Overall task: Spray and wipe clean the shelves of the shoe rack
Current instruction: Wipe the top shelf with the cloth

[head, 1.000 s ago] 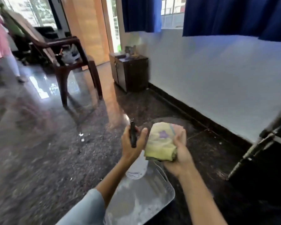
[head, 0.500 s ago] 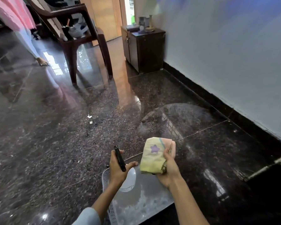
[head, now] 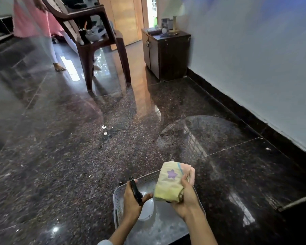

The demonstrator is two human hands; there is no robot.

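My left hand (head: pixel 132 202) grips a spray bottle (head: pixel 146 208) by its black trigger head, the clear body hanging below. My right hand (head: pixel 186 197) holds a folded yellow cloth (head: pixel 170 183) with a purple flower on it, just right of the bottle. Both hands are over a white perforated plastic shelf panel (head: pixel 117 206) lying on the dark floor. At the right edge only a thin white bar of the shoe rack (head: pixel 295 202) shows low on the floor.
Polished dark granite floor (head: pixel 69 156) stretches ahead. A brown plastic chair (head: pixel 99 50) stands at the back left, a dark small cabinet (head: pixel 164 53) against the white wall (head: pixel 254 68). A person in pink (head: pixel 39 32) walks at the far left.
The view has tilted down toward the floor and the hands have dropped lower in view. The shoe rack has slid almost out at the right. The person in pink has moved closer.
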